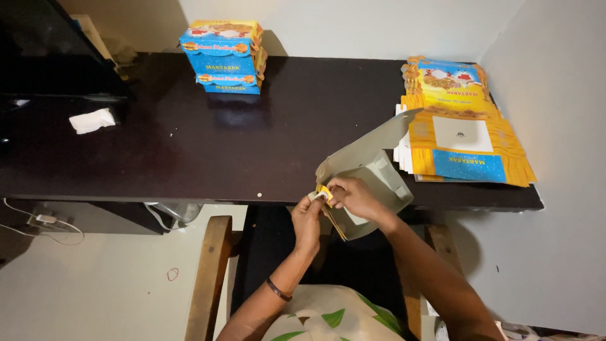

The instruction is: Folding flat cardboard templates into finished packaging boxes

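Observation:
A half-folded cardboard box [372, 170], grey inside and yellow outside, is held over the front edge of the dark table [252, 145]. My left hand [308, 221] pinches a yellow flap at the box's lower left corner. My right hand [353, 197] grips the same corner from the right, fingers curled over the flap. The box's lid stands up, tilted toward the back right.
A stack of flat, unfolded yellow and blue box blanks [464, 126] lies at the table's right end by the wall. Folded blue and yellow boxes [224, 57] are stacked at the back. A crumpled white tissue [93, 120] lies at left. A wooden chair frame [208, 271] is below.

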